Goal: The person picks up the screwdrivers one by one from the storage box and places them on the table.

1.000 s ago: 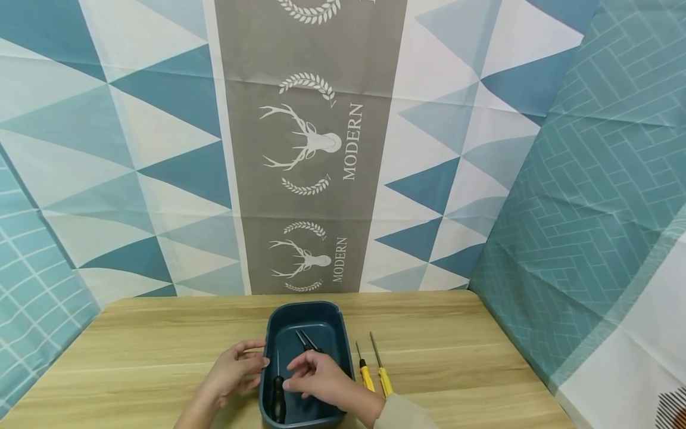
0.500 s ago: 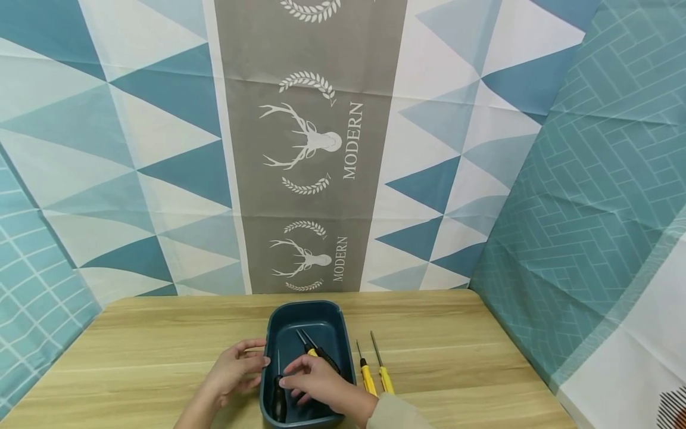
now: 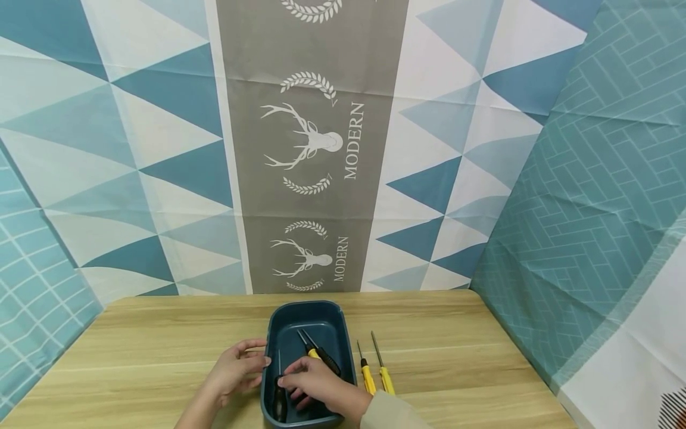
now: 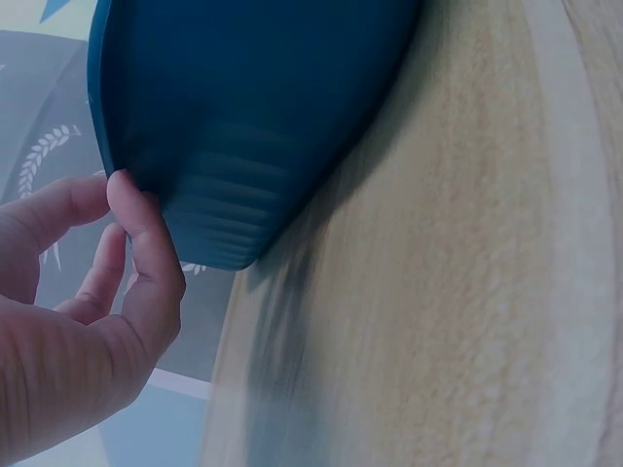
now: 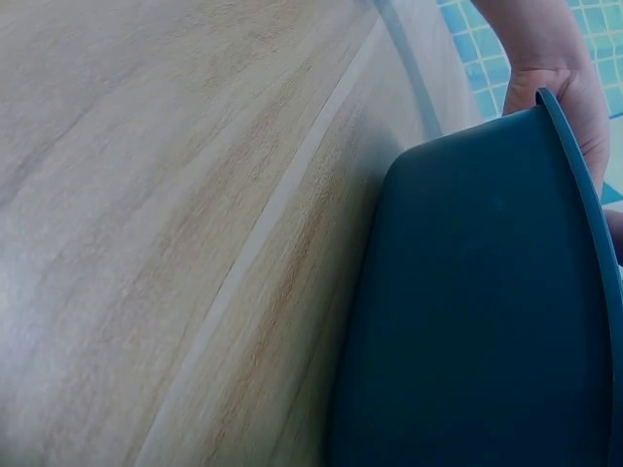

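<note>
A dark blue plastic bin (image 3: 271, 328) stands on the table. My left hand (image 3: 236, 369) holds its left rim, thumb and forefinger at the edge; the left wrist view shows this hand (image 4: 107, 311) with the thumb tip on the rim. Inside the bin, my right hand (image 3: 316, 382) has its thumb and forefinger at the top of the handle of a black-handled screwdriver (image 3: 280, 405), which lies along the left wall. Two more screwdrivers, one with a yellow and black handle (image 3: 309, 347), one with a black handle (image 3: 328, 359), lie partly behind the right hand.
Right of the bin, a yellow and black screwdriver (image 3: 367, 375) and a longer yellow-handled screwdriver (image 3: 384, 375) lie on the wooden table (image 3: 177, 333). A patterned cloth (image 3: 311, 196) hangs behind the table. The right wrist view shows mostly the bin's outer wall (image 5: 477, 292).
My right hand has shifted slightly left and down, its fingertips coming to the black screwdriver's handle. More of the two screwdrivers behind it shows. The left hand stays at the rim.
</note>
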The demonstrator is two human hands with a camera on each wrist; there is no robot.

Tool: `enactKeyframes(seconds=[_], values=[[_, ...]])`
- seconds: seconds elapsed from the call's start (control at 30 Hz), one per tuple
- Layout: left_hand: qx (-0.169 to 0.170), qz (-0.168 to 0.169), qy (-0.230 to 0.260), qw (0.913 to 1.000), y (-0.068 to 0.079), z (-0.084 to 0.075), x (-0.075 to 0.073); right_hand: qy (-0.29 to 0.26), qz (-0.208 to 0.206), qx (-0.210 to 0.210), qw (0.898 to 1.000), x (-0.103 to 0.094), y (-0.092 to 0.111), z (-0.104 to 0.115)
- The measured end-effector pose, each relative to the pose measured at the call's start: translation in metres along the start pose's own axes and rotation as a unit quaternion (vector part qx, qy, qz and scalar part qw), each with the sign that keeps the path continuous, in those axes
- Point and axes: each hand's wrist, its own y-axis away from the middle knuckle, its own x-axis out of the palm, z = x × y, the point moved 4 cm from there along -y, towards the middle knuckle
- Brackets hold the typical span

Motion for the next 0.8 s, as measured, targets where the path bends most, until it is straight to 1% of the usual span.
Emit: enactKeyframes(seconds=[0.27, 0.47, 0.6, 0.8], values=[[0.003, 0.007, -0.002, 1.0, 0.002, -0.0007, 0.0004, 0.005, -0.011, 0.03, 0.999, 0.0021, -0.0036, -0.0025], [0.0, 0.004, -0.002, 1.0, 0.0023, -0.0012, -0.0003, 0.006, 0.002, 0.05, 0.999, 0.0037, -0.0054, -0.0042], [-0.003, 0.009, 0.002, 1.0, 0.0016, -0.0018, -0.0002, 0.006, 0.013, 0.06, 0.998, 0.006, -0.0049, -0.0039], [-0.01, 0.011, 0.003, 0.9999, 0.0008, -0.0008, -0.0002, 0.014, 0.003, 0.081, 0.997, 0.0085, -0.0054, -0.0029]])
